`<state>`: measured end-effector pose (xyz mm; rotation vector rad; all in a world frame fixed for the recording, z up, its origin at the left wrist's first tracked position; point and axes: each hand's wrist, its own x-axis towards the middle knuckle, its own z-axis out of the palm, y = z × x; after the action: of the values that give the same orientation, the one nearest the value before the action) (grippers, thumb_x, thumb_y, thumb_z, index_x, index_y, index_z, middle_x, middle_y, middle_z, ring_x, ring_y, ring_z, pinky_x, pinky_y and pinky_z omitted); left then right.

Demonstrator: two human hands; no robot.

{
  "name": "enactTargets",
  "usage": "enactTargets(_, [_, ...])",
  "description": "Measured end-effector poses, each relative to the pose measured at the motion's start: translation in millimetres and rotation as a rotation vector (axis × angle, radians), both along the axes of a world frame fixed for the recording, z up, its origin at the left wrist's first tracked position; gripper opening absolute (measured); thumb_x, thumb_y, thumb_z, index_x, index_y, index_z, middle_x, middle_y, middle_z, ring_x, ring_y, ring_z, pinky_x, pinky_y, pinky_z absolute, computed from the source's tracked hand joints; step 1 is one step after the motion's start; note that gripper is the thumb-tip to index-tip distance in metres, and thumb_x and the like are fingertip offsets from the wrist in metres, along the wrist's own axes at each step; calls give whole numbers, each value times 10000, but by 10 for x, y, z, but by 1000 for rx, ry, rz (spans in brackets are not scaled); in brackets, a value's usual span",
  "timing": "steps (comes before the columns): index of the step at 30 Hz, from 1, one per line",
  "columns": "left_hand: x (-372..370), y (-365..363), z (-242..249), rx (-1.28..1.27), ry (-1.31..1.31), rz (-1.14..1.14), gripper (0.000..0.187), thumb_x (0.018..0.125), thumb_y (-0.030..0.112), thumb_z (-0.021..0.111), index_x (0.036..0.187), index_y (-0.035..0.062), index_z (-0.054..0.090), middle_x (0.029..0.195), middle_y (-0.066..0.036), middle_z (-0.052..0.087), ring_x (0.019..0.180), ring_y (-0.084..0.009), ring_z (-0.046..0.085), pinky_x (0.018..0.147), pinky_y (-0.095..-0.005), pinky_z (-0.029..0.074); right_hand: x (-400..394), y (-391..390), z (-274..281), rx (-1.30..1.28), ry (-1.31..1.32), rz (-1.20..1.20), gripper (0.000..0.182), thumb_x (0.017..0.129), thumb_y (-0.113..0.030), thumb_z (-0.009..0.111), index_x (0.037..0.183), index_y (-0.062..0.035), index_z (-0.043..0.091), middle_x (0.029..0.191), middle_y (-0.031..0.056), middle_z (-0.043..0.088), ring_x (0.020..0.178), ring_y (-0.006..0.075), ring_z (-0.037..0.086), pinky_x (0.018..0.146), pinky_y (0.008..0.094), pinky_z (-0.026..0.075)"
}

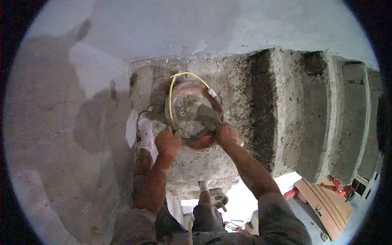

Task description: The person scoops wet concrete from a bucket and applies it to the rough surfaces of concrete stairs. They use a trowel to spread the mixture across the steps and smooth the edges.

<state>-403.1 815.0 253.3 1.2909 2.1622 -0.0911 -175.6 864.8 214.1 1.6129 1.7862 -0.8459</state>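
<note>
A round bucket [167,107] stands on the rough concrete landing, holding wet grey mortar [187,109]. Its yellow handle [170,92], with a white piece on it, lies along the rim. My left hand [168,143] is closed at the near left rim, gripping the bucket; its fingertips are hidden. At the near right rim, my right hand [228,135] is wrapped round what looks like a trowel [209,116], whose dark flat blade reaches over the mortar. A small light end shows beside that fist.
Concrete steps [300,118] run off to the right. A grey plastered wall [171,28] borders the far side. My foot in a white sock [145,130] is left of the bucket. Below the landing are another container [220,199] and brown boards [322,202].
</note>
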Motion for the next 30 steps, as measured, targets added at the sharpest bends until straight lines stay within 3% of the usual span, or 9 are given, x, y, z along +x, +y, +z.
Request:
enactTargets(3, [110, 3, 56, 100, -83, 16, 391, 781, 384, 604, 877, 7, 636, 752, -220, 631, 749, -367, 633, 680, -458, 492, -161, -22, -269, 164, 88, 172, 379, 814, -221, 556, 1164, -101, 472, 989, 183, 603, 852, 378, 609, 756, 456, 500])
enactTargets(9, [-40, 23, 19, 71, -122, -2, 370, 793, 332, 602, 866, -30, 606, 737, -217, 625, 741, -386, 625, 673, -456, 496, -197, -113, 219, -30, 173, -79, 326, 813, -211, 555, 1109, -74, 537, 935, 141, 626, 869, 331, 604, 736, 406, 509])
enactTargets(14, [-329, -140, -334, 38, -97, 96, 371, 805, 360, 575, 918, 14, 646, 837, -214, 630, 808, -357, 621, 705, -451, 485, 117, -421, -135, 466, 580, 3, 397, 744, -268, 624, 1067, -49, 552, 959, 173, 620, 826, 368, 603, 692, 425, 500])
enactTargets(19, [-908, -638, -1926, 233, -60, 128, 412, 831, 383, 534, 887, -9, 647, 831, -203, 635, 801, -363, 627, 676, -437, 498, 436, -122, 804, 208, 596, -263, 286, 798, -233, 623, 1013, -49, 581, 866, 167, 638, 802, 330, 627, 707, 404, 513])
enactTargets(22, [-1247, -875, -2677, 380, -183, 82, 446, 847, 386, 510, 875, -41, 635, 800, -193, 639, 781, -373, 629, 634, -431, 506, 1093, 3, 604, 272, 862, -336, 234, 832, -170, 609, 1036, -57, 599, 860, 109, 658, 766, 270, 638, 696, 409, 530])
enactTargets(24, [-1191, -763, -2526, 362, -159, -37, 446, 859, 374, 499, 879, -52, 627, 794, -197, 636, 767, -372, 631, 613, -424, 508, 1546, 494, 1039, -62, 712, -824, 255, 846, -145, 607, 1085, -56, 594, 948, 111, 644, 836, 218, 621, 743, 410, 527])
enactTargets(25, [-1014, -678, -2053, 303, 101, -147, 428, 856, 360, 509, 881, -51, 625, 792, -206, 631, 748, -363, 636, 603, -419, 511, 1851, 830, 1083, -41, 490, -838, 288, 837, -148, 624, 1095, -25, 586, 970, 143, 632, 832, 221, 616, 728, 386, 527])
enactTargets(27, [-722, -473, -1317, 229, 364, -249, 410, 852, 346, 519, 883, -49, 623, 790, -216, 626, 728, -354, 640, 594, -415, 513, 2902, 1283, 852, 197, 948, -899, 397, 836, -283, 593, 1140, -28, 567, 1049, 139, 612, 873, 242, 603, 752, 388, 512])
enactTargets(30, [-561, -286, -990, 93, 231, -175, 383, 851, 331, 525, 890, -38, 618, 793, -209, 628, 724, -347, 639, 606, -422, 513, 3381, 1575, 1220, 506, 834, -707, 435, 835, -291, 557, 1174, -18, 557, 1036, 145, 609, 927, 252, 578, 802, 401, 475])
